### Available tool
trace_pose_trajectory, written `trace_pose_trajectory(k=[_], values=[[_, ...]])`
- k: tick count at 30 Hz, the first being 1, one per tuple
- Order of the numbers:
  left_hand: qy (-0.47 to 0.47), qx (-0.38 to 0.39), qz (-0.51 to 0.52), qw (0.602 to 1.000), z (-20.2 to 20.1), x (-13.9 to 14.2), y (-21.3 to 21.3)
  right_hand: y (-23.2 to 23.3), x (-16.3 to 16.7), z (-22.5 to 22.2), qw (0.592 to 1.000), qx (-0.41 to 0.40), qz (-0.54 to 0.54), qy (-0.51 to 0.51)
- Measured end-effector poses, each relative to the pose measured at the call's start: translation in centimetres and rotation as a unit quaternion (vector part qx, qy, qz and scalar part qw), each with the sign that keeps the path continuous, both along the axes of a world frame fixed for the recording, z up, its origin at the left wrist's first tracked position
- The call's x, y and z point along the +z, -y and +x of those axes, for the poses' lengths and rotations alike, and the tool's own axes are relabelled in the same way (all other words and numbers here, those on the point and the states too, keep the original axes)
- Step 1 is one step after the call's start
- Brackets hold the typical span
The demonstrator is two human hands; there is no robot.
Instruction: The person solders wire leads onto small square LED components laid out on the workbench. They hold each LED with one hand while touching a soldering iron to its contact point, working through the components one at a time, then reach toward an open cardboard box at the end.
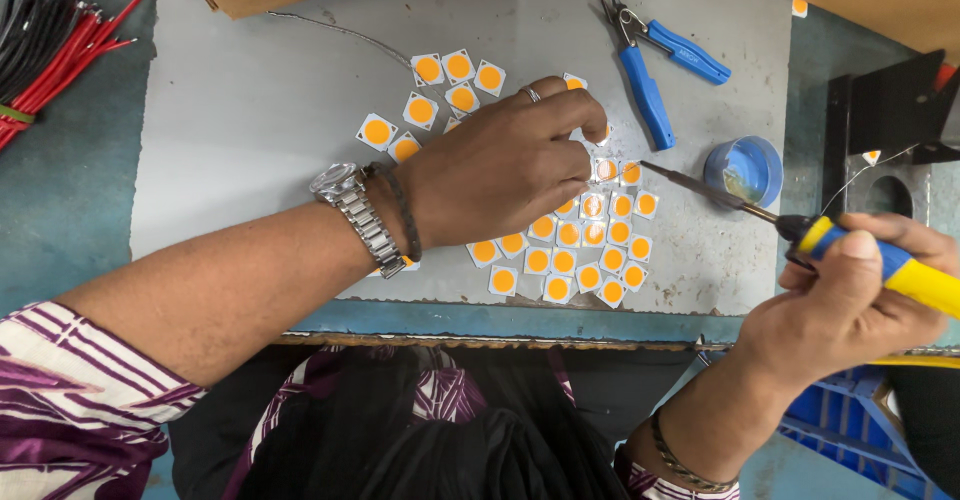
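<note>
While left hand (505,165) hovers palm-down over LED chips (585,245), fingertips pinched at top of cluster; what they grip hidden. Chips: small white squares, round orange-yellow centre, packed in loose rows mid grey mat (250,110), second scatter near mat top. Right hand (850,305) closed round soldering iron (800,225), yellow-blue handle, dark tip just right of cluster. Blue cutters (655,65) and small blue tin (745,170) near tip. Red-black wire bundle (50,45) far left.
</note>
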State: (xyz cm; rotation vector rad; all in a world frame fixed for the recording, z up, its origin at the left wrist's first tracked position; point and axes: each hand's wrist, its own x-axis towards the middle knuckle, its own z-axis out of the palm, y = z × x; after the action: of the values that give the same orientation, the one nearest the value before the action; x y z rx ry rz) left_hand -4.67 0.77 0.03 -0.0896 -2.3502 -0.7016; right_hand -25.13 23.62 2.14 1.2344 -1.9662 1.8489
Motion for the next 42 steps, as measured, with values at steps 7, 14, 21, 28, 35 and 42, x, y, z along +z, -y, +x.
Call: trace_pose_trajectory(k=[7, 14, 21, 28, 35, 42], values=[[0.007, -0.023, 0.039, 0.999, 1.1, 0.5, 0.6, -1.8, 0.0, -0.5, 0.999, -0.008, -0.046, 0.008], [0.014, -0.018, 0.026, 0.999, 1.2, 0.6, 0.7, -1.4, -0.5, 0.3, 0.999, -0.017, -0.036, -0.002], [0.027, -0.011, 0.025, 0.999, 1.1, 0.5, 0.6, -0.5, 0.3, 1.6, 1.0, -0.02, 0.004, 0.0], [0.028, -0.018, 0.019, 0.999, 1.0, 0.5, 0.6, -0.3, 0.6, 1.8, 1.0, -0.023, 0.02, 0.006], [0.024, -0.018, 0.011, 1.0, 0.9, 0.6, 0.6, -0.9, -0.1, 1.3, 1.0, -0.009, 0.023, -0.01], [0.016, -0.013, 0.021, 1.0, 1.2, 0.7, 0.9, -1.3, -0.7, 0.6, 1.0, -0.008, -0.015, -0.016]])
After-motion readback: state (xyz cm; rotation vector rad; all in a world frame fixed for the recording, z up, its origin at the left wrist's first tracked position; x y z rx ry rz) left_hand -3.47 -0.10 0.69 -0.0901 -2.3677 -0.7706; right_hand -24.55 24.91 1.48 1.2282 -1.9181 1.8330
